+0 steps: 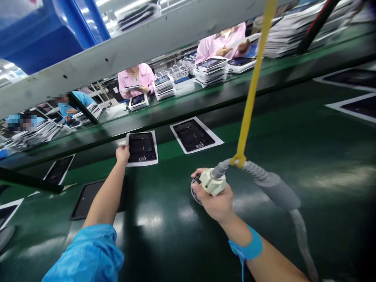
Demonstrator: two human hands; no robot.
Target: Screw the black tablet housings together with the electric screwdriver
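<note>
My left hand (pixel 122 154) reaches forward and pinches the left edge of a black tablet-sized panel (pixel 142 147) lying with a white sheet under it. My right hand (pixel 216 197) is wrapped round a cream-coloured orbital sander (pixel 214 182), whose round perforated pad shows partly at its left side. A grey hose (pixel 280 192) runs from the sander, and a yellow strap (pixel 253 84) is tied where the hose joins it. Beyond the sander, another black panel (pixel 193 135) rests on its own white sheet.
A green work surface (pixel 164 235) spreads beneath my arms. A black tray (pixel 88 199) lies under my left forearm. More panels (pixel 358 80) are at the right. A grey beam (pixel 117 58) crosses overhead. Co-workers (pixel 136 80) sit opposite beside stacked panels (pixel 210 72).
</note>
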